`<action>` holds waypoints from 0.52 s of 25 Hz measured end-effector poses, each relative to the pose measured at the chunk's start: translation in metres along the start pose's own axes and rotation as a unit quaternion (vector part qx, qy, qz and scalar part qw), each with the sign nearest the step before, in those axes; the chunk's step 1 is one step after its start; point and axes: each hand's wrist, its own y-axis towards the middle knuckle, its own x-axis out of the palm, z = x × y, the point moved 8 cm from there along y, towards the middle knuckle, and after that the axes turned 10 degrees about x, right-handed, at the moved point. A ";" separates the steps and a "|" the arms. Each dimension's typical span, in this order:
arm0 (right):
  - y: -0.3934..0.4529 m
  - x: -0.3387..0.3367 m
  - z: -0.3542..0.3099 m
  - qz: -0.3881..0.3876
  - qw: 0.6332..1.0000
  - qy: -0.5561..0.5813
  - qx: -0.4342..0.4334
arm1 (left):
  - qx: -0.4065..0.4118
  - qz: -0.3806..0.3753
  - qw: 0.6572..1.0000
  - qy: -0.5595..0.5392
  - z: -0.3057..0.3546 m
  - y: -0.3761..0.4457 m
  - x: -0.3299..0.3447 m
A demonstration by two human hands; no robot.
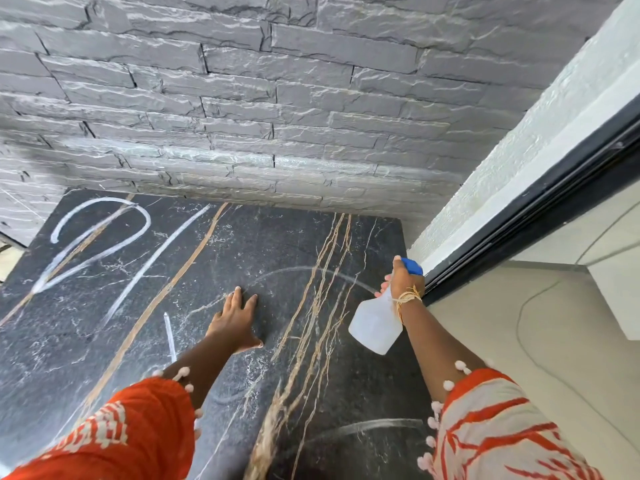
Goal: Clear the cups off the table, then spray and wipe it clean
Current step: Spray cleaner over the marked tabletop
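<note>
While no cups show on the table (104, 341), we judge the clearing done and the spraying under way. Our right hand (401, 278) is wrapped round the neck of the bottle (375, 323), fingers at the trigger under its blue head (412, 266), and holds it in the air above the table's right edge, tilted with its base toward us. Our left hand (235, 322) lies flat on the table with fingers straight and spread, left of the bottle and holding nothing. White streaks (100, 244) loop across the dark marble well left of the bottle, and fainter arcs curve just beside it. We would guess the bottle is thin, translucent plastic, light and a little squashy, so the neck is the right place to grip; its body may give or slip if wet. Polished stone will likely turn slick once sprayed, so the flat hand could slide. No cloth is in view, so wiping is not yet begun.
</note>
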 end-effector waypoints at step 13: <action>-0.083 0.082 0.047 -0.242 0.966 -0.077 0.041 | -0.022 0.035 0.999 -0.034 0.045 -0.042 0.038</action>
